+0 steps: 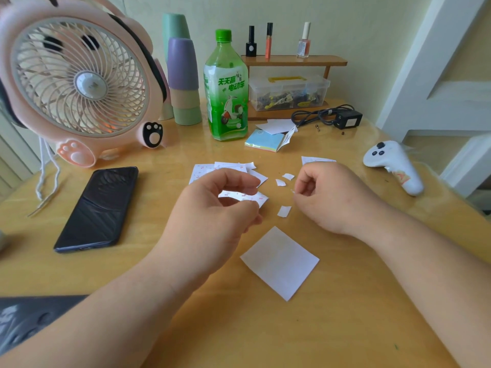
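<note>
Your left grip (220, 205) pinches the printed paper strip (249, 196) over the middle of the desk (159, 261) (torn scraps (284, 211) lie just beside). Your right grip (326, 195) is curled at a tiny scrap (292, 191); I cannot tell whether it holds it.

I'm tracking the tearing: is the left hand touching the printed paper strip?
Touching. The head view shows the left hand pinching the printed paper strip between thumb and fingers.
</note>
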The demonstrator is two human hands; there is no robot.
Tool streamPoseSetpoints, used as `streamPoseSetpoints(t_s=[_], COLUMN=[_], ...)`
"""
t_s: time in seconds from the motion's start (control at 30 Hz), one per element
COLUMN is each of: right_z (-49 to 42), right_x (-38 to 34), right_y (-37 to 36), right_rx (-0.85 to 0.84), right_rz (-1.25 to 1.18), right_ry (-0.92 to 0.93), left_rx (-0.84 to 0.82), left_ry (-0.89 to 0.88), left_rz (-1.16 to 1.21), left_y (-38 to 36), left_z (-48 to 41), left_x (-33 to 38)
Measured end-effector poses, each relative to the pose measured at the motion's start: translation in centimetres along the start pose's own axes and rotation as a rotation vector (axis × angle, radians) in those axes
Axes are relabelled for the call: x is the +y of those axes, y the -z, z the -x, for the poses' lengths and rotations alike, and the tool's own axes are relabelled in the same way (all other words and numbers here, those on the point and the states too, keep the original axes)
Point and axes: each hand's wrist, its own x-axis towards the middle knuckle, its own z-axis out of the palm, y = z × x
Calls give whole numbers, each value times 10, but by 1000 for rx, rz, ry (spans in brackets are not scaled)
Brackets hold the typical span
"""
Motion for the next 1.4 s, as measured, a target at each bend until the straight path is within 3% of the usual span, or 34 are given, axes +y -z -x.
streamPoseSetpoints(t_s=[0.2, 0.27, 0.33, 0.4, 0.5, 0.63, 0.8, 1.0, 1.23, 1.4], right_z=[11, 29, 49, 63, 68, 67, 61, 45, 37, 33], right_x=[-18, -33, -48, -58, -66, -63, -56, -43, -28, -30], right_y=[7, 17, 23, 24, 25, 22, 18, 27, 29, 29], right_rx=[-39, -186, -371, -444, -469, -484, -499, -395, -368, -244], right_rz=[100, 145, 294, 430, 434, 361, 230, -5, -483, -860], right_ry=[64, 62, 32, 40, -25, -73, -22, 72, 120, 38], left_rx=[108, 113, 30, -82, -188, -153, -172, -314, -280, -239], left_ry=[-13, -64, -66, -10, 73, 137, 130, 122, 94, 91], left_rz=[-51, -221, -441, -583, -549, -321, -325, -178, 87, 367], left_y=[4, 5, 5, 6, 8, 12, 13, 16, 15, 14], left_z=[-5, -5, -4, -2, -2, -6, -12, -15, -18, -19], left_x=[0, 0, 0, 0, 0, 2, -3, -8, -12, -12])
